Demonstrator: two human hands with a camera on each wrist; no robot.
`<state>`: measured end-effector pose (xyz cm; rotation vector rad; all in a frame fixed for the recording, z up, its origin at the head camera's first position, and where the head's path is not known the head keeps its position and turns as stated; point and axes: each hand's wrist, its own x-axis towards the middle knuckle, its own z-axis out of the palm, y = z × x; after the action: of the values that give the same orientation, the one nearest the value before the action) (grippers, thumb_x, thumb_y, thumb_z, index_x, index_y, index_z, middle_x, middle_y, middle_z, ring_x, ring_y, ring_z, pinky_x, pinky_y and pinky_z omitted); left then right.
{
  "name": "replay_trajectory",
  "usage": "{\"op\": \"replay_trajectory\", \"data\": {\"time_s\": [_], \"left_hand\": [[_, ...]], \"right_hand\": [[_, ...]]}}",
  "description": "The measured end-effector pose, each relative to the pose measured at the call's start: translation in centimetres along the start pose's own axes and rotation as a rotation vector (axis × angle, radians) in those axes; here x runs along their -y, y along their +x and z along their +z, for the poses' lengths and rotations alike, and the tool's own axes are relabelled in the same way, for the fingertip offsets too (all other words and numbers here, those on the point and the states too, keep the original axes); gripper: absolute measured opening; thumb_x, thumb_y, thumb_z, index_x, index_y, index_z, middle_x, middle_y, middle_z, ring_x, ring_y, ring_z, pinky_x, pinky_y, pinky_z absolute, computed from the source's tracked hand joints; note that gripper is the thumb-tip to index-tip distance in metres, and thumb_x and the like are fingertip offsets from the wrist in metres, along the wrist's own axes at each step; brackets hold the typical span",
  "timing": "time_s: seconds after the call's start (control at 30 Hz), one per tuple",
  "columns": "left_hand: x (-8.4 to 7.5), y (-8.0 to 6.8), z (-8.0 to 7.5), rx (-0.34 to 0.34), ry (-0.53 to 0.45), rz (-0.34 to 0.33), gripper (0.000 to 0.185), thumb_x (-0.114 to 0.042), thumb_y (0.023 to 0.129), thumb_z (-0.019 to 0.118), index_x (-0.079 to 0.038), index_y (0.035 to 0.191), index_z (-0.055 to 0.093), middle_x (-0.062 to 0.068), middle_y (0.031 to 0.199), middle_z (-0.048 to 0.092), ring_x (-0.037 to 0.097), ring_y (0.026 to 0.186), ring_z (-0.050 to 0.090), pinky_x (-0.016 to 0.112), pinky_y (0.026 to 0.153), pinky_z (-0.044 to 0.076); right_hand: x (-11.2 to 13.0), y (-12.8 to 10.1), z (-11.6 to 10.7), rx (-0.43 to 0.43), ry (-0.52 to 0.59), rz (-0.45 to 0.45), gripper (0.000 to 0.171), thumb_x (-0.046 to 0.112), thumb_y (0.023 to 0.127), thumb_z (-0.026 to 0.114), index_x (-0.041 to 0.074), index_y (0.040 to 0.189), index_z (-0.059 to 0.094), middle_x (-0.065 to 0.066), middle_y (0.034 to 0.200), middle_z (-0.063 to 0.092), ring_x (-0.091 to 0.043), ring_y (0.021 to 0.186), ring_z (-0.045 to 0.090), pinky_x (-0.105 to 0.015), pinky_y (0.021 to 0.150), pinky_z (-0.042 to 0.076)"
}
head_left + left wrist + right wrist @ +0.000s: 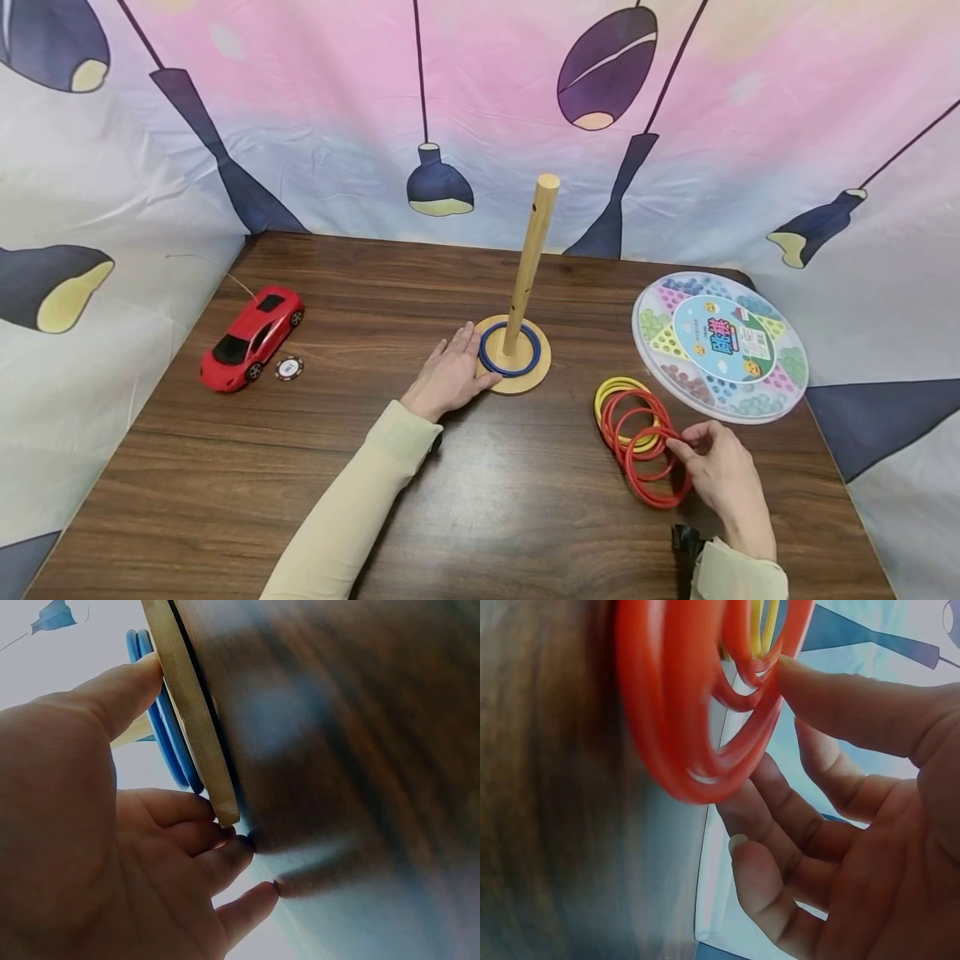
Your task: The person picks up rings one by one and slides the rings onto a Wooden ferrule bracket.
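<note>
Legible markings, head view only:

- Round board-game box, on the desk at right: centre label carries large coloured characters, seemingly Chinese, too small to make out; beside them a small white panel of fine print, also unreadable. Small face-like emblems are printed around the label.
- Round chip, just beside the red toy car: white centre with a dark mark, not legible.

Wrist views: no text, numbers or signs visible.
</note>
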<state>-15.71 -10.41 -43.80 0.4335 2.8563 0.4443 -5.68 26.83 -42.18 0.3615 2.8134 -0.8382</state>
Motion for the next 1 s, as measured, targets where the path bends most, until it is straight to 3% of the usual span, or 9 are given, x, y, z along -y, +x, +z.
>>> {"op": "replay_trajectory", "data": {"time_s": [0.33, 0.77, 1.0], "left_hand": [[0.03, 0.01, -0.01, 0.002, -0.017, 0.0, 0.088, -0.053, 0.096, 0.053, 0.004, 0.152, 0.017, 0.018, 0.16, 0.011, 0.026, 0.147, 0.013, 0.047, 0.117, 0.016], [0.06, 0.01, 0.06, 0.009, -0.008, -0.004, 0.088, -0.054, 0.096, 0.052, 0.004, 0.153, 0.017, 0.018, 0.16, 0.011, 0.026, 0.147, 0.013, 0.047, 0.117, 0.016], [0.07, 0.03, 0.11, 0.002, 0.003, 0.002, 0.088, -0.054, 0.096, 0.052, 0.004, 0.152, 0.018, 0.018, 0.16, 0.012, 0.025, 0.147, 0.014, 0.047, 0.117, 0.017]], "right_hand": [[-0.2, -0.44, 0.14, 0.013, -0.04, -0.038, 0.034, 0.037, 0.093, 0.065, 0.003, 0.097, 0.065, -0.014, 0.094, 0.057, -0.028, 0.08, 0.054, -0.045, 0.072, 0.043], [-0.12, -0.47, 0.57, 0.026, -0.049, -0.04, 0.025, 0.024, 0.091, 0.069, 0.0, 0.098, 0.062, -0.017, 0.097, 0.053, -0.029, 0.081, 0.053, -0.047, 0.072, 0.043], [-0.29, -0.66, 0.51, 0.002, -0.041, -0.096, 0.023, 0.024, 0.091, 0.07, 0.001, 0.093, 0.063, -0.016, 0.095, 0.052, -0.027, 0.083, 0.049, -0.042, 0.071, 0.041]]}}
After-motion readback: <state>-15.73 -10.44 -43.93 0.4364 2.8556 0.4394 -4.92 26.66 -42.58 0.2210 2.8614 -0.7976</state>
